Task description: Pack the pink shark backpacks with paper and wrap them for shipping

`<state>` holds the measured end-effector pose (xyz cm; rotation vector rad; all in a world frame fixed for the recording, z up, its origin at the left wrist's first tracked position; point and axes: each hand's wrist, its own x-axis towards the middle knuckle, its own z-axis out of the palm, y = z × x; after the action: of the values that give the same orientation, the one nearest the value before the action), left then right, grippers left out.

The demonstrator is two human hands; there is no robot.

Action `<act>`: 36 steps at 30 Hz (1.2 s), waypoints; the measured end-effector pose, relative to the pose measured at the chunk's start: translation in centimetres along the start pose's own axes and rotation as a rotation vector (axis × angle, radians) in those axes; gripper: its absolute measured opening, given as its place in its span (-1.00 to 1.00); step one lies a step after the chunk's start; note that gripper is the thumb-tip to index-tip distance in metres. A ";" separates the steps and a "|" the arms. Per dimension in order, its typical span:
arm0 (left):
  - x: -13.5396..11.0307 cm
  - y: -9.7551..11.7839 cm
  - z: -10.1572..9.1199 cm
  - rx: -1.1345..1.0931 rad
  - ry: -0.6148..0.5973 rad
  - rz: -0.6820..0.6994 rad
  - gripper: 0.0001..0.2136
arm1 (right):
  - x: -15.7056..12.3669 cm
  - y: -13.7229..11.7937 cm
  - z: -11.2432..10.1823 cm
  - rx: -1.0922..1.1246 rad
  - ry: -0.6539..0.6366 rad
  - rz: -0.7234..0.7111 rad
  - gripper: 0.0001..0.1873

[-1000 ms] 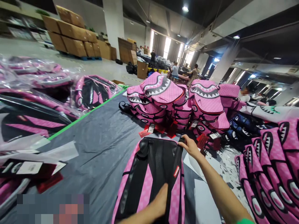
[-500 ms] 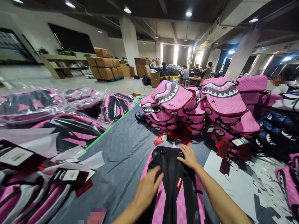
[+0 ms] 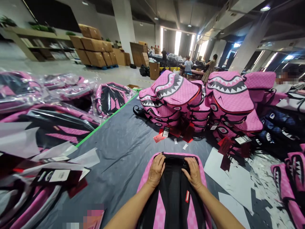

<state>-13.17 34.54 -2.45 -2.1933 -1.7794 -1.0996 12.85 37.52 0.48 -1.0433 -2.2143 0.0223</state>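
Observation:
A pink and black backpack (image 3: 176, 194) lies back side up in front of me, with its shoulder straps showing and a small red label on one of them. My left hand (image 3: 156, 170) is closed around the top of the left strap, its fingers curled near the bag's upper edge. On the other side, my right hand (image 3: 192, 171) grips the top of the right strap in the same way. The fingers hide the strap ends and buckles. Two small white paper scraps (image 3: 185, 146) lie beyond the bag's top.
Stacked pink backpacks (image 3: 176, 92) with shark-mouth prints stand ahead, red tags (image 3: 225, 146) hanging off them. Plastic-wrapped backpacks (image 3: 59, 124) fill the left side past a green edge (image 3: 107, 119). White sheets (image 3: 228, 171) and paper scraps lie right. Cartons (image 3: 92, 47) and people stand farther back.
My left hand has moved up and inward onto the left strap's top. My right hand stays at the right strap. The view has tipped downward, and the backpack sits slightly lower.

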 end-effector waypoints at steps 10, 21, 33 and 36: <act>-2.4 -0.3 2.4 0.007 -0.246 0.145 -0.68 | -2.6 2.4 0.9 -0.033 -0.375 0.100 -0.52; 4.4 4.1 2.8 0.105 -0.411 -0.083 -0.41 | 7.7 7.4 5.8 -0.184 -0.488 0.248 -0.73; 0.4 6.7 5.2 0.138 -0.416 -0.135 -0.30 | 8.9 3.7 4.8 -0.228 -0.413 0.126 -0.88; -0.3 7.1 5.2 0.129 -0.384 -0.135 -0.28 | 11.4 1.4 5.1 -0.164 -0.471 -0.029 -0.90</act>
<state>-4.48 34.73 -3.93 -2.3543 -2.1058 -0.5865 5.72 47.64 2.74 -1.1890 -2.6918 0.0826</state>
